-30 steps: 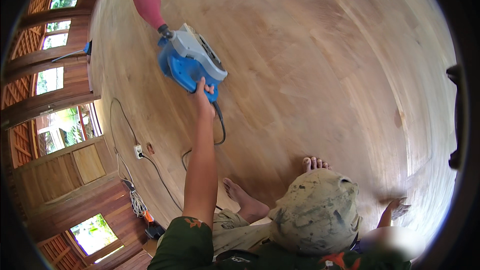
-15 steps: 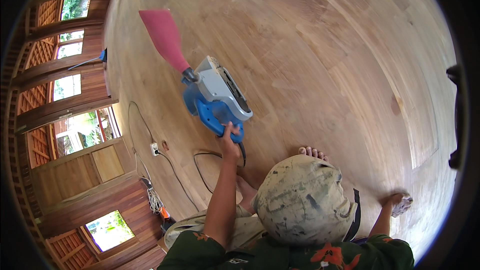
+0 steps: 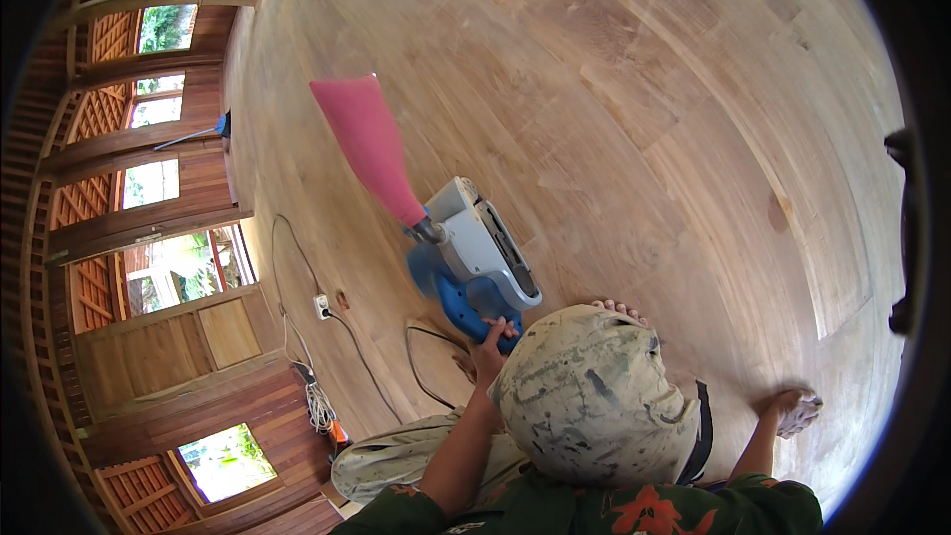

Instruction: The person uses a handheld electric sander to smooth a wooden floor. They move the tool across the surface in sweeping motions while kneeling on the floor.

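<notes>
My left hand [image 3: 495, 342] grips the rear handle of a blue and grey power sander [image 3: 475, 248], which has a pink dust bag [image 3: 367, 144] angled up toward the back left. Its black cord [image 3: 423, 384] loops on the plank floor [image 3: 674, 109] beside the arm. My right hand [image 3: 795, 411] rests on the boards at the lower right, fingers apart. My bent knee in stained khaki trousers [image 3: 580, 396] sits between the hands, with the toes of a bare foot [image 3: 622, 313] showing just beyond it.
At left, a wooden wall [image 3: 168, 327] with window openings edges the floor. A socket block [image 3: 322, 306], trailing cables and a bundled white cord [image 3: 319, 406] lie near it. A long-handled blue tool [image 3: 220, 127] stands by the wall farther back.
My left hand has drawn the sander down and right, closer to my knee; more of the pink bag shows. My right hand remains at about the same place on the floor.
</notes>
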A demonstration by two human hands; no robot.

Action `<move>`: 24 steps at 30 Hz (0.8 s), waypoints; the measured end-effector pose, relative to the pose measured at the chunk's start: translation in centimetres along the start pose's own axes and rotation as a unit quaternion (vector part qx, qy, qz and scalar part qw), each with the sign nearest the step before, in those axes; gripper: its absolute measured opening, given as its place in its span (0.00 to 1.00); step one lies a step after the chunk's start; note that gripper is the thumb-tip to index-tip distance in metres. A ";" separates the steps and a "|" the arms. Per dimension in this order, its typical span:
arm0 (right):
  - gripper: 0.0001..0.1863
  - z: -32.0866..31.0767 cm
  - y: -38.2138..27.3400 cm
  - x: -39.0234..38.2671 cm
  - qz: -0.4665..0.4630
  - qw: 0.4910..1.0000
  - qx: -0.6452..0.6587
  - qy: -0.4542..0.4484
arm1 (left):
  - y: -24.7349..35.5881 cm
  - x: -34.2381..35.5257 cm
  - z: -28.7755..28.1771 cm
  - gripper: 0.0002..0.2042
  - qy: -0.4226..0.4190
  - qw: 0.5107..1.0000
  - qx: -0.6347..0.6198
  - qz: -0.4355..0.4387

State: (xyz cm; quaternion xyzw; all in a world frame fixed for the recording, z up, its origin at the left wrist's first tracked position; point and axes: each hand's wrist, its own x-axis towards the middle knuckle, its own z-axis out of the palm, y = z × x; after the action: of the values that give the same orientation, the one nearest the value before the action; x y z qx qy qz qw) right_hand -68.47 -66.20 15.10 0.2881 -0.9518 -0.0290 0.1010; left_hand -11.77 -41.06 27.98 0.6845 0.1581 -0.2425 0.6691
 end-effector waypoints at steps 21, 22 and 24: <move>0.35 7.6 5.7 -4.3 0.016 0.999 -0.001 -0.043 | -5.1 7.7 -4.0 0.07 -0.019 0.997 0.041 0.068; 0.35 7.7 5.8 -4.4 0.013 0.999 0.009 -0.031 | -5.1 7.8 -4.1 0.07 -0.015 0.997 0.040 0.063; 0.35 8.4 6.1 -4.7 0.012 0.999 -0.004 -0.041 | -5.5 8.0 -4.4 0.07 -0.004 0.998 0.043 0.048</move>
State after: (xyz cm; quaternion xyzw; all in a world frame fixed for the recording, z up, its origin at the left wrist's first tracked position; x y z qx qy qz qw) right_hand -69.72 -58.56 6.71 0.2752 -0.9583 -0.0430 0.0637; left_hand -7.55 -37.27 19.01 0.7184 0.1114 -0.2195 0.6507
